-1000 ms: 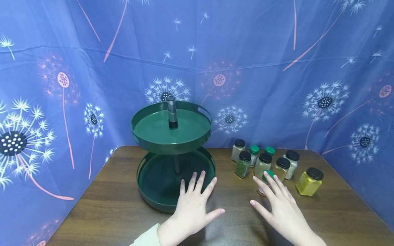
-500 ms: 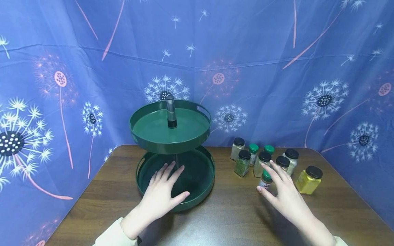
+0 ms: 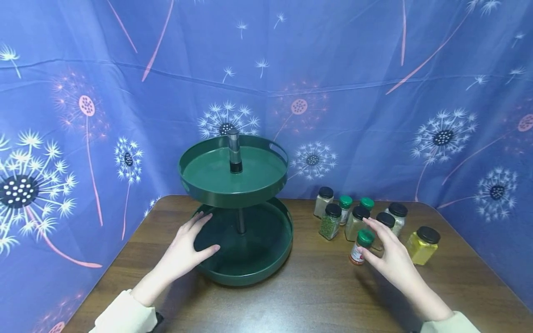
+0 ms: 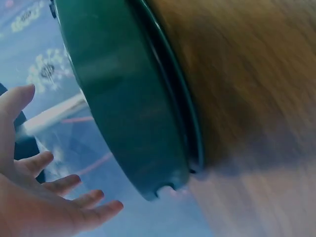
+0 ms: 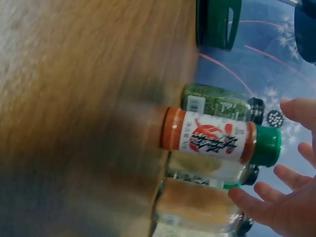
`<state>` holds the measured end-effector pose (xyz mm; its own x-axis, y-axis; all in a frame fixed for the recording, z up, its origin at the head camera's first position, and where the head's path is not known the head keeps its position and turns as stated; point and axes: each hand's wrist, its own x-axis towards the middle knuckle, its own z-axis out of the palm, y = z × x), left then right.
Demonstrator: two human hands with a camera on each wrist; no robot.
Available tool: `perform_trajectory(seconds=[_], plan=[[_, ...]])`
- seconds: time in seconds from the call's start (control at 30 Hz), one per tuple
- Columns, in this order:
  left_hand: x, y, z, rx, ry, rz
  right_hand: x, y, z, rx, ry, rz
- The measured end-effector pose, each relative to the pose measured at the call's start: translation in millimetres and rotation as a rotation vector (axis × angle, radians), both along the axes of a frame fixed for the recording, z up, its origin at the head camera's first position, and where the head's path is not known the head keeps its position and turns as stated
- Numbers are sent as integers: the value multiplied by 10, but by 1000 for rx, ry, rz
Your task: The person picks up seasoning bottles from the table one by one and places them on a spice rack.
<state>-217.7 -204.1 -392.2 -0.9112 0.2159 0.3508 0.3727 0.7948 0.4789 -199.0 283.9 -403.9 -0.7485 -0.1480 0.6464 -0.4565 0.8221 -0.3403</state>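
Observation:
A two-tier green round tray stand stands left of centre on the table, its upper tray (image 3: pixel 233 200) held over the lower tray (image 3: pixel 250 279) by a post. My left hand (image 3: pixel 181 249) hovers at the lower tray's left rim, thumb and fingers spread and holding nothing. On the right, a small spice bottle (image 3: pixel 357 254) with a green cap stands upright; the right wrist view shows its orange contents and white label (image 5: pixel 212 136). My right hand (image 3: pixel 393 261) is beside that bottle, fingers spread around its cap side and apart from it in the right wrist view.
Behind the bottle stand several spice jars, among them a green herb jar (image 3: pixel 329 224) and a pale jar (image 3: pixel 323 203) with black lids. A yellow jar (image 3: pixel 421 249) stands farther right. A blue patterned cloth (image 3: pixel 358 115) hangs behind the wooden table (image 3: pixel 308 300).
My left hand has moved left, from in front of the lower tray to its left rim. My right hand has turned and come closer to the green-capped bottle, uncovering it.

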Motion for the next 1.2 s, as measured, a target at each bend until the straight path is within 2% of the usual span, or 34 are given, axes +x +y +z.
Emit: perform_trajectory(seconds=[0.2, 0.27, 0.47, 0.7, 0.87, 0.97, 1.1, 1.2], plan=[[-106, -217, -48, 102, -44, -5, -45, 65, -90, -3, -30, -29], [-141, -277, -64, 139, -84, 7, -67, 83, -122, -15, -43, -28], [-234, -424, -121, 279, -259, 44, -131, 102, -193, -142, -156, 56], [-309, -540, -164, 539, -484, 35, -168, 105, -246, -289, -267, 128], [-376, -611, -229, 713, -618, -7, -188, 141, -302, -362, -306, 124], [-406, -636, -238, 800, -682, -40, -190, 169, -314, -370, -335, 109], [-432, -669, -222, 867, -747, -96, -194, 194, -309, -369, -402, 106], [-447, -697, -208, 882, -779, -120, -198, 201, -299, -374, -449, 106]])
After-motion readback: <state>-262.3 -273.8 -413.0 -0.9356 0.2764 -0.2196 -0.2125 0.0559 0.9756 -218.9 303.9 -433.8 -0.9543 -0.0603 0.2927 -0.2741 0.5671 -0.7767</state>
